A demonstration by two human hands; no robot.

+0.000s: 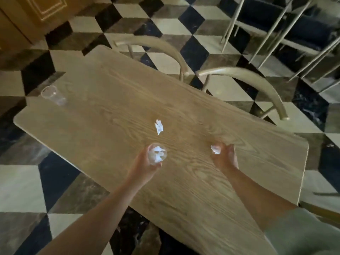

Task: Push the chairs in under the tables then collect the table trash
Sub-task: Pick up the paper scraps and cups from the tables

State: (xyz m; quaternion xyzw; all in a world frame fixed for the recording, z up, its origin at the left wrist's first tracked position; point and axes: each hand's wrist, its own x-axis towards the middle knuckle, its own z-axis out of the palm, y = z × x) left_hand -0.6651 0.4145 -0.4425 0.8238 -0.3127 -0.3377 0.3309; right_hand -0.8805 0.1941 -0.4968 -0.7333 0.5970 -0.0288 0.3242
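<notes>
While over table: left hand grips cup holding paper.
Right hand: pinches scrap, apparently paper.
Centre: loose wad.
Far left: empty cup.

My one camera sits on my head and looks forward and steeply down, so the pale wood-grain tabletop runs slantwise across the frame, with both my bare forearms reaching up into it from the bottom edge. It is near enough that my left hand and right hand lie just below the middle of the picture. The wide lens also bends in the black, grey and cream checkered marble floor on every side and the curved backs of two beige chairs along the tabletop's far edge.
</notes>
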